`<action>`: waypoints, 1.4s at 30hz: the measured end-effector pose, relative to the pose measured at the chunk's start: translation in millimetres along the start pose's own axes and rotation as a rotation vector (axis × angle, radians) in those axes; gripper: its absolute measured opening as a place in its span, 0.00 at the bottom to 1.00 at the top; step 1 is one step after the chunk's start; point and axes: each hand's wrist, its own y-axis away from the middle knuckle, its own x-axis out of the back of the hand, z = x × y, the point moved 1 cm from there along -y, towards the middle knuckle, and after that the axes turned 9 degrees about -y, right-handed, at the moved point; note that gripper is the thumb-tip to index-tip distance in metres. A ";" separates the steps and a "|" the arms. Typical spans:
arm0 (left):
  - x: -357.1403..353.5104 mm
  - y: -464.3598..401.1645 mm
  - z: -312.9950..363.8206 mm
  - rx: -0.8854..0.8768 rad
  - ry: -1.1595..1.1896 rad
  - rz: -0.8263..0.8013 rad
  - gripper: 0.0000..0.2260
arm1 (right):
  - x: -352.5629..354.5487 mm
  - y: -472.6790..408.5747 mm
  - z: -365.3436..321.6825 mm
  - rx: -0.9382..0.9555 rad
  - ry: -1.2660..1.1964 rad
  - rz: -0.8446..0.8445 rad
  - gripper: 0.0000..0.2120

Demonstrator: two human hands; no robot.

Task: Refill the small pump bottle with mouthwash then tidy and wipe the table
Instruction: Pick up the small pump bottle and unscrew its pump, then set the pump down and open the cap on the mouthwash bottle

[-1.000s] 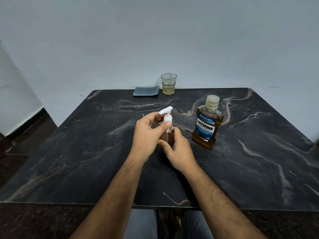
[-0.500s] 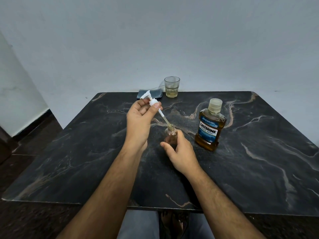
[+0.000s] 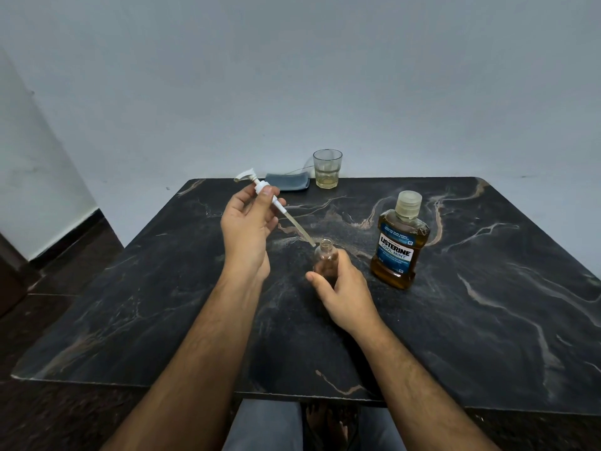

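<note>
While the right hand (image 3: 344,288) is gripping the small pump bottle (image 3: 325,258) upright on the table (image 3: 487,304), the left hand (image 3: 250,229) is holding the pump head (image 3: 260,187) tilted, its tube tip just beside the bottle's open neck; the mouthwash bottle (image 3: 400,242) is standing near, capped.

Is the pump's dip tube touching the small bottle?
Cannot tell. In the head view the dip tube tip ends right at the small bottle neck, with no plain gap or contact.

you're sitting in what looks like a plain room at home: a dark marble-patterned table (image 3: 455,320) pushed against a bare pale wall (image 3: 325,76), a drinking glass (image 3: 327,169), a mouthwash bottle (image 3: 399,242), dark skirting at the floor.
</note>
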 end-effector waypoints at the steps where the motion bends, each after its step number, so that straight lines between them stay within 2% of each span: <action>1: 2.8 -2.1 -0.9 0.002 -0.014 0.007 0.08 | 0.1 -0.2 0.0 -0.001 -0.001 -0.001 0.12; 5: 15.9 -16.2 -8.1 0.045 -0.161 0.021 0.07 | 0.0 0.4 -0.5 -0.001 -0.010 -0.005 0.13; 13: 55.5 -46.5 -41.2 0.088 -0.814 -0.104 0.06 | -0.6 0.1 2.3 0.055 -0.017 0.026 0.13; 19: 71.0 -40.1 -53.4 0.097 -1.194 -0.107 0.08 | -0.5 -0.8 5.4 0.068 0.020 0.053 0.16; 24: 64.7 -35.8 -52.0 0.067 -1.458 -0.117 0.09 | -1.1 -0.5 5.3 0.058 0.012 0.049 0.14; 36: 55.3 -28.9 -60.1 0.001 -1.618 -0.156 0.11 | -1.1 -1.6 5.8 0.049 0.002 0.051 0.15; 42: 52.8 -24.5 -60.8 -0.037 -1.611 -0.142 0.18 | -0.2 -1.7 5.6 0.031 -0.030 0.050 0.18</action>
